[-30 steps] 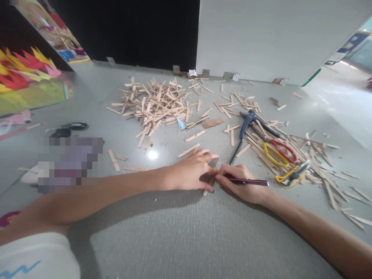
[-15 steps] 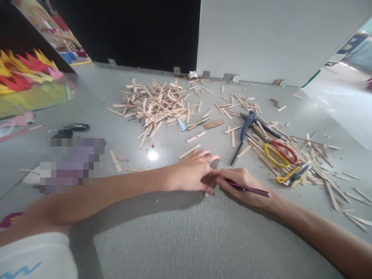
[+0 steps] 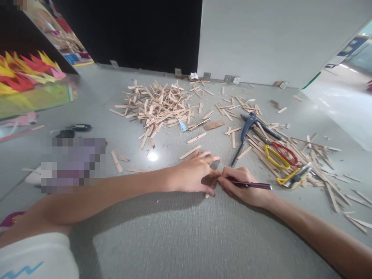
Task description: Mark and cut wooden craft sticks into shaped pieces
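Note:
A small popsicle stick point(image 3: 207, 195) lies on the tabletop, mostly covered by my left hand point(image 3: 192, 172). Thumb and index finger pin that stick from both ends, while the other fingers stretch out over the surface. My right hand point(image 3: 242, 184) grips a dark maroon pen point(image 3: 252, 185) like a writer, its back end pointing right. The pen's tip is hidden behind my fingers, close beside the stick and my left index finger. Another popsicle stick point(image 3: 190, 152) lies just beyond my left fingers.
A heap of popsicle sticks point(image 3: 159, 102) lies beyond my hands. To the right are blue-handled pliers point(image 3: 247, 126), scissors with red and yellow handles point(image 3: 276, 157), a yellow utility knife point(image 3: 294, 177) and scattered sticks. A black and white panel point(image 3: 247, 42) stands behind.
The pen's back end has swung slightly, so the pen lies flatter in my right hand. My left hand keeps its hold on the stick. The view has shifted slightly.

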A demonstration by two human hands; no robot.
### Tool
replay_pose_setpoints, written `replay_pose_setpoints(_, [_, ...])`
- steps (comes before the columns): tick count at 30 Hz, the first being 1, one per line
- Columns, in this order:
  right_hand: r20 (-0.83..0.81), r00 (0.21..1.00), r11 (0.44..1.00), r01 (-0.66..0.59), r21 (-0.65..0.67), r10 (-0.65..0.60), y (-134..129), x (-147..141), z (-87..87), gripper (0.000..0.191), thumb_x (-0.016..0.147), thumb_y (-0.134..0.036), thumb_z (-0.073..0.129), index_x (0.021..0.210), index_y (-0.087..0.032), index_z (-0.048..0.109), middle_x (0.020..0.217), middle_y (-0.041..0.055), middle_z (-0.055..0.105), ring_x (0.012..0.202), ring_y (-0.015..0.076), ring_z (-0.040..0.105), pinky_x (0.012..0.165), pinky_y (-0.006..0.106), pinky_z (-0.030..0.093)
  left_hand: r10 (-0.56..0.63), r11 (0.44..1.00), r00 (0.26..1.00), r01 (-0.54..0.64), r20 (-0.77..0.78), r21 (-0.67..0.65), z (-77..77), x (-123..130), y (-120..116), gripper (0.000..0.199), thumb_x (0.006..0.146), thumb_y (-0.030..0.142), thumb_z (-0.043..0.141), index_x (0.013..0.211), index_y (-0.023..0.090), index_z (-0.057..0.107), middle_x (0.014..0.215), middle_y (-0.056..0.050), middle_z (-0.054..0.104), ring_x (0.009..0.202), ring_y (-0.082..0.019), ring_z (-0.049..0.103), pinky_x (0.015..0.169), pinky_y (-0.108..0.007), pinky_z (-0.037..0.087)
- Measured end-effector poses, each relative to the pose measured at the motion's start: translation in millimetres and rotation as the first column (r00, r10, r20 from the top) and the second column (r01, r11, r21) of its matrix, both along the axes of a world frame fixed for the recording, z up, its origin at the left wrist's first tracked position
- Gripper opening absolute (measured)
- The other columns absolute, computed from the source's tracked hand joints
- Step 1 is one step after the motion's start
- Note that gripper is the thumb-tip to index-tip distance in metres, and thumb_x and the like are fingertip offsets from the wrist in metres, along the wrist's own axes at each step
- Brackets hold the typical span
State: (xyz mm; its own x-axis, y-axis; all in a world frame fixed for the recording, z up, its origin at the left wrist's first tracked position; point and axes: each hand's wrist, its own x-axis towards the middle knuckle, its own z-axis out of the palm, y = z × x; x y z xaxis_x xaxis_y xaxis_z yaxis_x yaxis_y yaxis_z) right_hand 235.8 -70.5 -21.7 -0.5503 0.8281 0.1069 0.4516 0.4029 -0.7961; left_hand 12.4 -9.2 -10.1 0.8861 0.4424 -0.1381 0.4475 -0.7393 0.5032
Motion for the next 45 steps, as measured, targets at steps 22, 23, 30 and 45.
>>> replay_pose_setpoints(22, [0.091,0.989,0.991,-0.124,0.058,0.118,4,2,5.7,0.034,0.111,-0.029,0.048,0.08,-0.019,0.058,0.066,-0.0043,0.053,0.056,0.0091,0.045,0.055,0.023,0.035,-0.001,0.999,0.999,0.004,-0.047,0.051,3.5,1,-1,0.04,0.09,0.056,0.083,0.121,0.031,0.08,0.172,-0.01,0.04,0.16,-0.045,0.029,0.127,-0.072,0.019])
replay_pose_setpoints(23, [0.09,0.989,0.992,-0.12,0.043,0.116,4,2,6.3,0.033,0.111,-0.028,0.048,0.08,-0.02,0.057,0.065,-0.0048,0.053,0.055,0.0087,0.044,0.055,0.023,0.035,0.001,0.999,0.999,0.002,-0.045,0.045,3.8,1,-1,0.04,0.09,0.056,0.083,0.12,0.031,0.081,0.172,-0.01,0.039,0.16,-0.046,0.029,0.126,-0.073,0.02])
replay_pose_setpoints(30, [0.07,0.994,0.996,-0.088,-0.004,0.088,4,0,8.5,0.036,0.109,-0.025,0.049,0.074,-0.022,0.051,0.059,-0.006,0.053,0.049,0.0081,0.044,0.051,0.024,0.034,0.0,1.0,0.998,0.001,-0.066,0.02,5.6,2,0,0.034,0.089,0.052,0.085,0.116,0.031,0.082,0.173,-0.01,0.038,0.16,-0.047,0.028,0.123,-0.075,0.024])
replay_pose_setpoints(45, [0.112,0.947,0.919,0.258,0.299,-0.302,-1,11,9.4,0.023,0.11,-0.031,0.049,0.098,-0.02,0.066,0.073,0.0006,0.067,0.06,0.0138,0.061,0.059,0.025,0.044,0.023,0.958,0.998,-0.037,0.051,0.284,-8.1,-13,-11,0.029,0.113,0.025,0.047,0.125,0.018,0.074,0.138,-0.016,0.067,0.125,-0.031,0.064,0.1,-0.045,0.05])
